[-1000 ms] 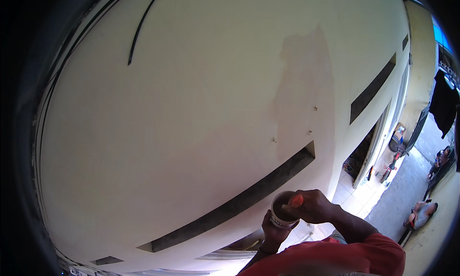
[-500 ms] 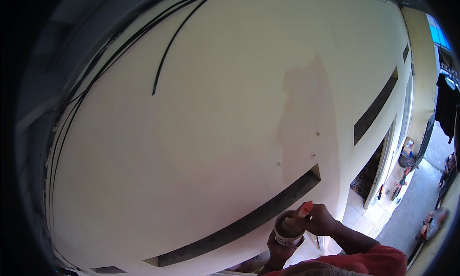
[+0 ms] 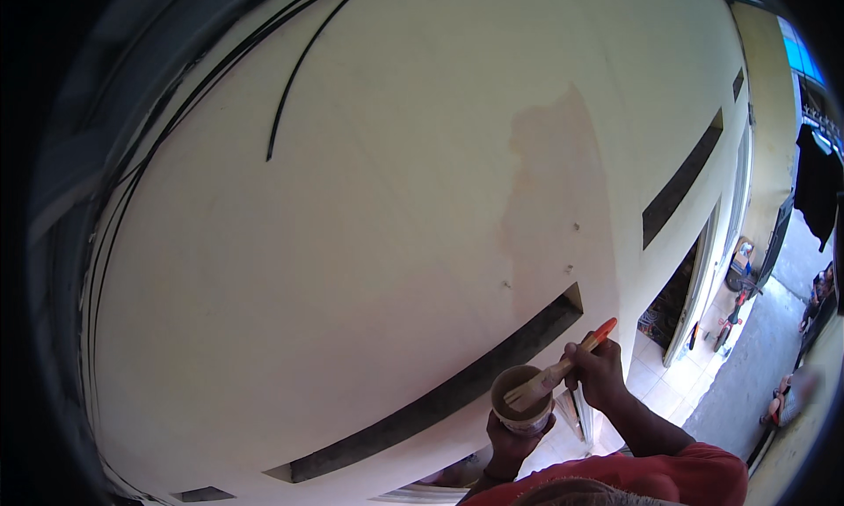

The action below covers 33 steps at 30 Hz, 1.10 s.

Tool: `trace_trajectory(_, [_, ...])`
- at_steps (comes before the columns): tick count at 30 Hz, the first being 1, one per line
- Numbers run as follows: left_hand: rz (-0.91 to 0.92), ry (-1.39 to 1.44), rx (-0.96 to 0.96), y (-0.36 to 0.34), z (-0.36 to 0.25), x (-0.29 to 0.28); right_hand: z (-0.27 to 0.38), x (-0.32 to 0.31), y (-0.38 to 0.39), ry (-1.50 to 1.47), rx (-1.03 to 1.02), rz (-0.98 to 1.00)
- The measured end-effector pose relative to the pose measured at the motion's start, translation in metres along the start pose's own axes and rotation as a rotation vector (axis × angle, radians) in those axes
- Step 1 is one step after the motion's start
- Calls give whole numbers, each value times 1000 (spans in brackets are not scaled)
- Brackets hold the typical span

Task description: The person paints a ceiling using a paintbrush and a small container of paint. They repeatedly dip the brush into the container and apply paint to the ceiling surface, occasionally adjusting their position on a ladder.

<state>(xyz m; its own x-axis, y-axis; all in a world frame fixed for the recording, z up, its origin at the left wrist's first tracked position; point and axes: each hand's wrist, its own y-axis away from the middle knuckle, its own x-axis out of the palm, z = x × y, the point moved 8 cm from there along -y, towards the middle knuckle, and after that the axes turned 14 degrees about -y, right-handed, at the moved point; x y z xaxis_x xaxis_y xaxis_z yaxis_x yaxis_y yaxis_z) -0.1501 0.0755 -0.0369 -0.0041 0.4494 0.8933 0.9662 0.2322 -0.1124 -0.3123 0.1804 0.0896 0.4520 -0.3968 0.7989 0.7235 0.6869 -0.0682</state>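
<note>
Brush [image 3: 552, 378]: bristle end sat at mouth of tub [image 3: 525, 426]; long axis ran up-right from tub | Right grip [image 3: 598, 371]: right of tub, nearer brush, closed around it | Left grip [image 3: 508, 441]: cupped tub from below

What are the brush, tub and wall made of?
Brush: handle probably painted wood, tan with an orange end; pale bristles, fibre unclear.
Tub: likely plastic, smooth pale sides; coated card possible.
Wall: seemingly painted plaster, smooth, cream, matte, pinkish patch.
</note>
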Motion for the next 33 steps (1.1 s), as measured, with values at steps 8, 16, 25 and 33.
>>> trace_trajectory(8, [25,146,-61,-3,8,5,58,5,-32,-236,-250,-111])
trace_trajectory(16, [42,98,-59,8,11,11,255,102,-70,-190,-1070,345])
trace_trajectory(25, [-25,77,-61,8,13,12,356,233,-78,845,-2070,443])
trace_trajectory(33, [-19,50,-75,-1,17,16,385,272,-133,896,-1952,664])
